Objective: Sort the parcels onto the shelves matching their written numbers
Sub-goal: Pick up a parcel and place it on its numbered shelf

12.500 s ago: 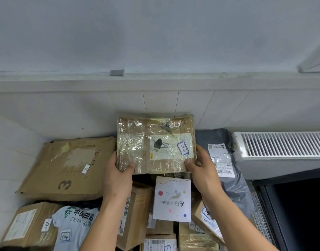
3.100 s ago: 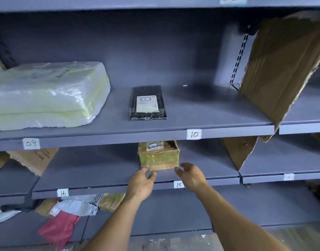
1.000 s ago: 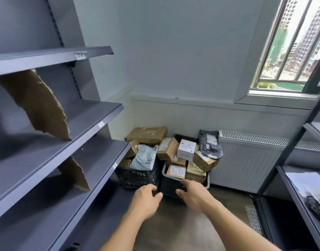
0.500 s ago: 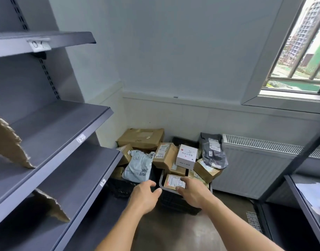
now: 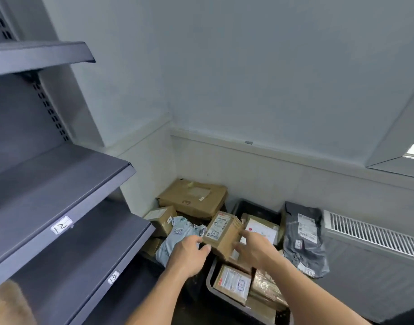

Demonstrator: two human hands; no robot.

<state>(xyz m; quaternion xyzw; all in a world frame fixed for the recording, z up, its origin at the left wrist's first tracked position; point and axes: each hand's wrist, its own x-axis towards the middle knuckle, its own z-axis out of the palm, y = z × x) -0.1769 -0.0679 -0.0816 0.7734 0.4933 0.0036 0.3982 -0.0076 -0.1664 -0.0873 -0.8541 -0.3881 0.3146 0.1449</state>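
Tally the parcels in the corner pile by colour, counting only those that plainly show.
Brown cardboard: 5 (flat parcel, small box, held box between left hand and right hand, labelled box and taped parcel in the crate)
Light blue bag: 1
Dark grey bag: 1
White box: 1
Total: 8; others may lie hidden beneath.

Parcel storeroom: numbered grey shelves (image 5: pixel 60 184), labelled parcels (image 5: pixel 222 231) heaped in crates (image 5: pixel 255 205).

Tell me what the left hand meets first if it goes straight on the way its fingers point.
The brown box with the printed label: the fingers of the left hand point at its near lower edge and may be touching it; depth is unclear.
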